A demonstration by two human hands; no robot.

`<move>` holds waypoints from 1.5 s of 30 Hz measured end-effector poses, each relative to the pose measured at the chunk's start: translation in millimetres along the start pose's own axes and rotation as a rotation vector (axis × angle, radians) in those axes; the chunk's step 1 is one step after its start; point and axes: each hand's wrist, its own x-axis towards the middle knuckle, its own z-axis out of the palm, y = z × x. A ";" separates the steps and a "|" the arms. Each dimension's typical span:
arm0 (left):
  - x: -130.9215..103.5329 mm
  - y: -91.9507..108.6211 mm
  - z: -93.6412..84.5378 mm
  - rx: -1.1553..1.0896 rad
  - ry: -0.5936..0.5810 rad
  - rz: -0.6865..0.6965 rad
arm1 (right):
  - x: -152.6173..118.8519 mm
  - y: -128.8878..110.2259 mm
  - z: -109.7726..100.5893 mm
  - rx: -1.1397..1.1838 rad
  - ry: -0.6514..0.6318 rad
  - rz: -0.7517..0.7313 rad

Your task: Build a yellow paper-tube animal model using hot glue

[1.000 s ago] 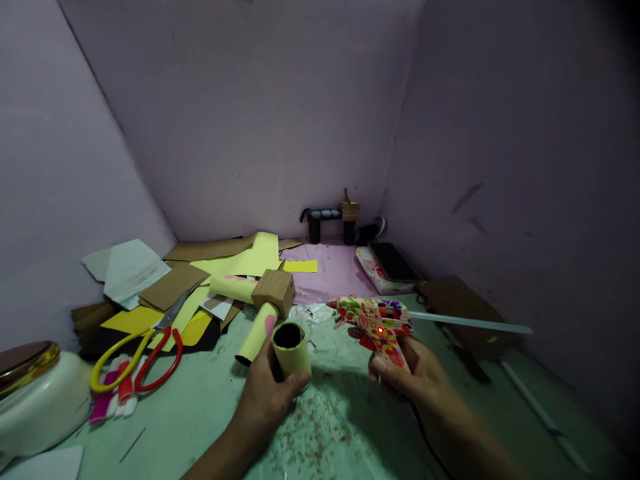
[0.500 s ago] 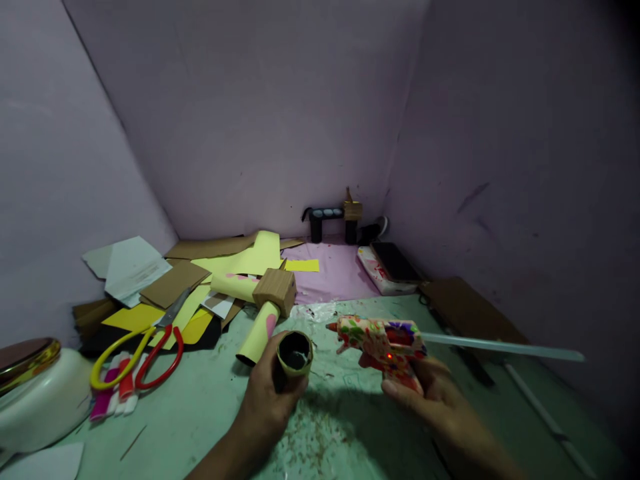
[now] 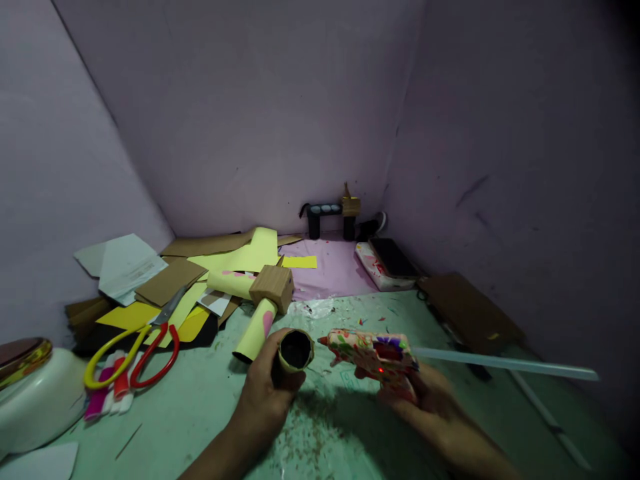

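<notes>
The left hand point(image 3: 260, 403) curled its fingers, partly open, around a paper tube point(image 3: 295, 351), mouth tipped toward the viewer. Right hand point(image 3: 433, 407) fingers wrapped a glue gun point(image 3: 369, 344), nozzle near the tube. Gluing seemed underway; the next move called for steady aim.

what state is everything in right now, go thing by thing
left hand: wrapped around the paper tube
paper tube: tilted, open end showing
right hand: gripping the glue gun
glue gun: red light lit, nozzle apart from the tube
glue stick: partly inserted, long end sticking out behind
scissors: lying down, blades look closed
phone: flat, screen dark
white jar: lid on
</notes>
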 end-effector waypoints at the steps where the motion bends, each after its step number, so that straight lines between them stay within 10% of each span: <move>1: 0.4 1.6 -0.3 0.004 0.001 0.001 | -0.2 -0.6 -0.3 -0.018 0.001 0.004; 45: 1.1 5.5 3.2 0.044 -0.002 0.107 | 3.9 -8.8 6.1 -0.031 0.062 0.099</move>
